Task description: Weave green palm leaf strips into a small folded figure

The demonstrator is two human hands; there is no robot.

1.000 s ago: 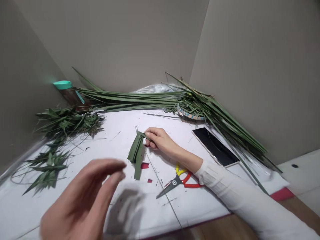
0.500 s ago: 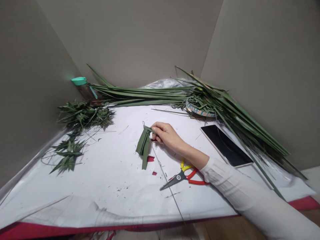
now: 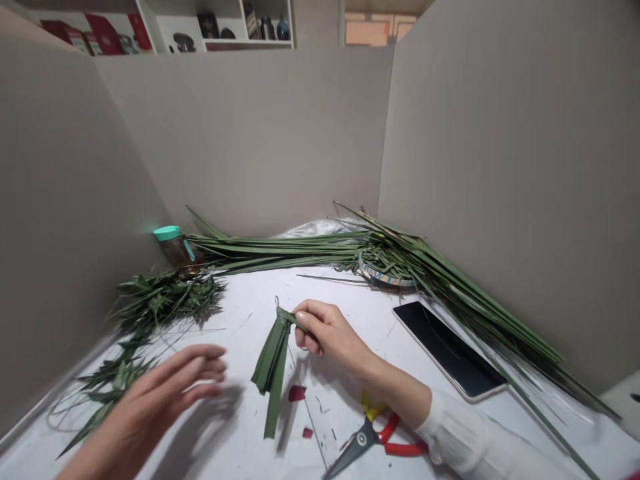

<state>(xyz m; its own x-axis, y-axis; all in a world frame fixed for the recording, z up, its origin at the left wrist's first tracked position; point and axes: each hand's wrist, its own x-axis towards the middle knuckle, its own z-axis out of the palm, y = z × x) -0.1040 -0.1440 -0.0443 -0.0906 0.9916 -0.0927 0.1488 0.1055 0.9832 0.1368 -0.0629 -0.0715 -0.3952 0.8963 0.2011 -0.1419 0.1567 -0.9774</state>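
My right hand (image 3: 325, 333) pinches the top of a folded green leaf tassel (image 3: 273, 363), whose strips hang down onto the white paper sheet (image 3: 240, 427). A thin wire loop sticks up from the tassel's top. My left hand (image 3: 155, 400) hovers over the paper to the left of the tassel, fingers stretched out and slightly blurred, holding nothing. Scissors with red and yellow handles (image 3: 375, 437) lie just under my right wrist.
Long green palm leaves (image 3: 310, 250) are piled along the back and right partition. Woven leaf pieces (image 3: 160, 300) lie at the left. A jar with a teal lid (image 3: 173, 247), a round tape-like ring (image 3: 385, 277) and a phone (image 3: 450, 350) sit nearby. Red scraps dot the paper.
My left hand, out of view half a second ago, has come back in at the lower left. The view has tilted up, showing shelves above the partitions. My right hand keeps its pinch.
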